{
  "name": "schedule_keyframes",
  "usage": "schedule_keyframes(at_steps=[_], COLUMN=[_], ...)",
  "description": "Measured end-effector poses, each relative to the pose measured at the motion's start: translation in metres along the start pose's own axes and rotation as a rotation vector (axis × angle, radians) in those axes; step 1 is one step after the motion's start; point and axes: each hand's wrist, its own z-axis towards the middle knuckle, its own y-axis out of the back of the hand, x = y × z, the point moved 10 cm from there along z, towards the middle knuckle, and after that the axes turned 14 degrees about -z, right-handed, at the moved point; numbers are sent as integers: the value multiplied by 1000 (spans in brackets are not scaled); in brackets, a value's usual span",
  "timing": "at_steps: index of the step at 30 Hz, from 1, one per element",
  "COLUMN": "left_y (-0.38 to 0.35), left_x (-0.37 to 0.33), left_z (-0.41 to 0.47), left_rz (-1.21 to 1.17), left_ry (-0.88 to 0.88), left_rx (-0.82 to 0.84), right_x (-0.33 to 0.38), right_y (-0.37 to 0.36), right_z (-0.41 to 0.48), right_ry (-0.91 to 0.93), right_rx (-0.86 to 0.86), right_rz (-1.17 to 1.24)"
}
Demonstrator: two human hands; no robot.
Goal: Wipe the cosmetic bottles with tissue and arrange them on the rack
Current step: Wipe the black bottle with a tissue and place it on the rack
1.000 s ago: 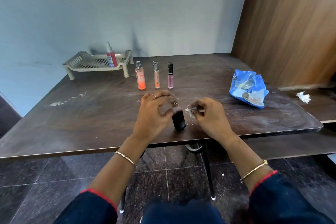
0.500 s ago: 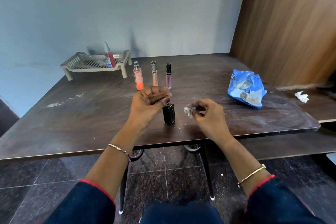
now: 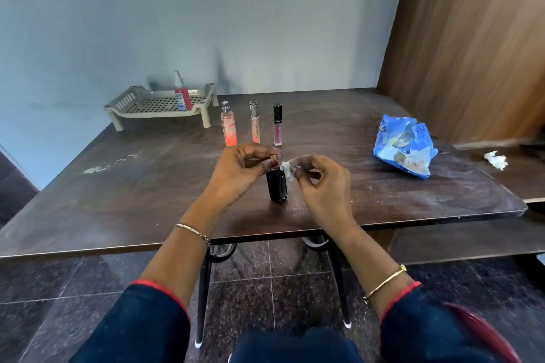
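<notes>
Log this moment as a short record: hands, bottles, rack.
left hand: pinches the top of a small dark glass bottle, upright
right hand: pinches a crumpled white tissue at that bottle's shoulder
storage: beige perforated plastic rack holds one red spray bottle
waiting on dark wooden table: orange spray bottle, peach tube, pink tube with black cap
also: blue plastic packet

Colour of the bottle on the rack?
The bottle on the rack is red, with a white cap. Head view.

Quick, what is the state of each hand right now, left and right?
Left hand: holding the dark bottle by its top.
Right hand: pinching a small tissue.
</notes>
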Motion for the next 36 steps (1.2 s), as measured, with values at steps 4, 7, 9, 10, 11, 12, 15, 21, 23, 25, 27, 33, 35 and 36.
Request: schedule_keyframes(at_steps=[4,7,9,10,11,12,15,21,23,25,27,33,35,36], left_y=[8,14,18,21,24,27,30,26,27,26,25,26,25,24], left_x=[7,14,18,21,24,27,29,27,27,27,26,25,25,25], left_z=[5,5,4,3,2,1,-1,1,0,-1,-1,-2,-1,-1], left_rz=[-17,-62,-85,-110,-143,-177,-219,-189,-180,-184,-175,-150,-139,-138], left_ry=[23,51,61,70,82,93,104,107,111,114,108,94,82,84], left_rx=[-95,-167,-202,-225,-252,-274,-287,-277,-279,-280,-285,-280,-269,-268], right_x=[10,15,16,15,13,10,0,-20,-18,-9,3,9,1,-1], right_y=[-21,-32,-36,-38,-40,-42,-43,-47,-43,-38,-39,-40,-38,-38], right_z=[4,5,6,6,4,2,-5,-9,-9,-3,7,2,-7,-9], right_ry=[94,146,170,173,171,164,139,55,12,-11,7,104,87,80], right_rx=[43,53,58,67,79,92,126,286,280,223,197,165,168,179], right_rz=[-94,-151,-188,-201,-213,-223,-275,-388,-323,-234,-222,-279,-272,-267])
